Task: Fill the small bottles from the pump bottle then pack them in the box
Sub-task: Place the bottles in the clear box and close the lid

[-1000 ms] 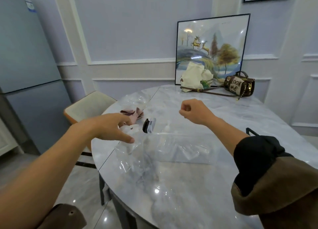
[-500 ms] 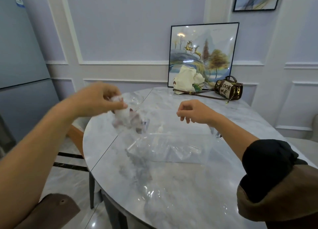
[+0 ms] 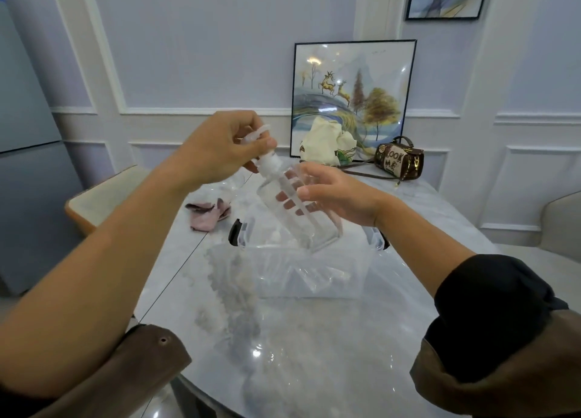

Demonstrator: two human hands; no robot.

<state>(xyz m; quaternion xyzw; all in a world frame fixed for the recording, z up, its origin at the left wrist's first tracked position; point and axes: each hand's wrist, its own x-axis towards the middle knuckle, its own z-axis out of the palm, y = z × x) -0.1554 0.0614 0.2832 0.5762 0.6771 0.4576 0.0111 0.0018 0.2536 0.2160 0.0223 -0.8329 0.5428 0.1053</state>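
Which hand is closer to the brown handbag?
Right. The right hand, holding the clear pump bottle, is left of the small brown handbag; the left hand, on its pump, is farther left.

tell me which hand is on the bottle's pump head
The left hand pinches the white head of the pump bottle; the right hand holds its clear body lower down.

Pump bottle (image 3: 314, 229): formerly low at the table by the left end of the box (image 3: 298, 281); now raised and tilted above the box. Left hand (image 3: 220, 147): risen with it, now pinching the pump head. Right hand (image 3: 338, 196): formerly an empty fist in the air; now wrapped round the bottle's body.
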